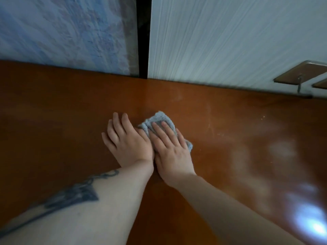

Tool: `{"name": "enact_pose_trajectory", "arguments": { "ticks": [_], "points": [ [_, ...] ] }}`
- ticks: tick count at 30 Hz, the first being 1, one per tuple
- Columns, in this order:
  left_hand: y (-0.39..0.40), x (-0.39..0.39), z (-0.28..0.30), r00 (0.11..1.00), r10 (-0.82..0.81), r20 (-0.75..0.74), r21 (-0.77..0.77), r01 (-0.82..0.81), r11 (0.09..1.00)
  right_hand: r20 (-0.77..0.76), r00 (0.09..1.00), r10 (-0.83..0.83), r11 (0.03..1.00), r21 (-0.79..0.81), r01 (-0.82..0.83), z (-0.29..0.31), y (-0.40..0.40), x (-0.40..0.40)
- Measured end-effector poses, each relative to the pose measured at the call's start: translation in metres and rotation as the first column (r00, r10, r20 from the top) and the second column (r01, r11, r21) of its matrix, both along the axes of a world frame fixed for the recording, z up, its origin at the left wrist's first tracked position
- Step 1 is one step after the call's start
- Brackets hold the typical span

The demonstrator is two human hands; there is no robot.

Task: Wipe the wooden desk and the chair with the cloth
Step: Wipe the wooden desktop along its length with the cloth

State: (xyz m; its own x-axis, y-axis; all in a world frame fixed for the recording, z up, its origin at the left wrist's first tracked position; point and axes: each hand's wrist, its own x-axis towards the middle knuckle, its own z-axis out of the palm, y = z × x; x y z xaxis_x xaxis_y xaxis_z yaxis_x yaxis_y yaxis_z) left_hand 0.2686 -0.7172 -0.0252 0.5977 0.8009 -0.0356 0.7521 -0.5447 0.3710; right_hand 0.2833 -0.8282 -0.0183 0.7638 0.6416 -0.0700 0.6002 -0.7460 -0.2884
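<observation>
The wooden desk [58,121] fills the lower part of the view, reddish brown and glossy. A small grey-blue cloth [163,119] lies bunched near its middle. My right hand [170,151] presses flat on the cloth with straight fingers. My left hand [127,142] lies flat on the bare wood right beside it, the two hands touching side by side. Most of the cloth is hidden under my right hand. No chair is in view.
Behind the desk stand a blue patterned panel [62,32] and a white door [230,36], with a dark gap [143,38] between them. A metal lock plate with a key [300,76] sits at the right. Light glares on the desk's right side [315,225].
</observation>
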Motion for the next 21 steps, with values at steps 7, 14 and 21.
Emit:
{"name": "enact_pose_trajectory", "arguments": {
  "ticks": [7, 14, 21],
  "points": [
    [-0.005, 0.003, -0.001, 0.995, -0.01, -0.1, 0.07, 0.017, 0.997, 0.001, 0.984, -0.181, 0.983, 0.022, 0.181, -0.004, -0.018, 0.131],
    [-0.005, 0.004, 0.0, 0.993, -0.011, -0.12, 0.075, 0.02, 0.997, -0.045, 0.985, 0.165, 0.984, 0.068, -0.162, 0.005, 0.055, 0.085],
    [-0.006, 0.004, -0.003, 0.996, 0.007, -0.088, 0.1, 0.002, 0.995, 0.056, 0.882, -0.469, 0.877, 0.149, 0.457, -0.01, 0.017, 0.111]
  ]
}}
